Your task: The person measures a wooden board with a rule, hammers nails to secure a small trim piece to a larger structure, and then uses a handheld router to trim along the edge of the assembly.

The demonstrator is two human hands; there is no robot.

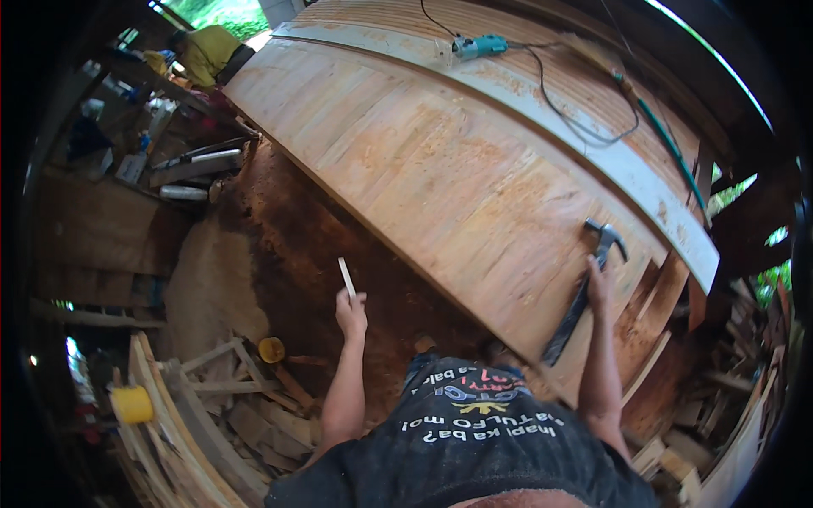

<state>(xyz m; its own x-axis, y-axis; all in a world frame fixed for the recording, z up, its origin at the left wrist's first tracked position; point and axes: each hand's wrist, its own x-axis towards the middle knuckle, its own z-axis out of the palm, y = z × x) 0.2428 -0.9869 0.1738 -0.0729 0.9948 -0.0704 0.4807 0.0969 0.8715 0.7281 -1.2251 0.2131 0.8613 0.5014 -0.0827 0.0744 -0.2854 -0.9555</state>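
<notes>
My left hand [351, 311] is closed on a thin white stick [345, 275], which points up over the dark dirt floor. On the right, my right hand [600, 284] grips a claw hammer [608, 240] near its metal head; the dark handle slants down over a long wooden panel [440, 195]. A pale narrow board [682, 241] runs along the panel's far side. Beyond it lie a teal power tool [481, 46] with a dark cord and a long green-handled tool [669, 152].
Scrap wood [694, 406] piles at the right and lower left, where a yellow cylinder [135, 404] rests on planks. A small yellow object [271, 349] is on the floor [288, 229]. A co-worker in yellow [206, 55] bends at the panel's far left end, near cluttered shelving and tools.
</notes>
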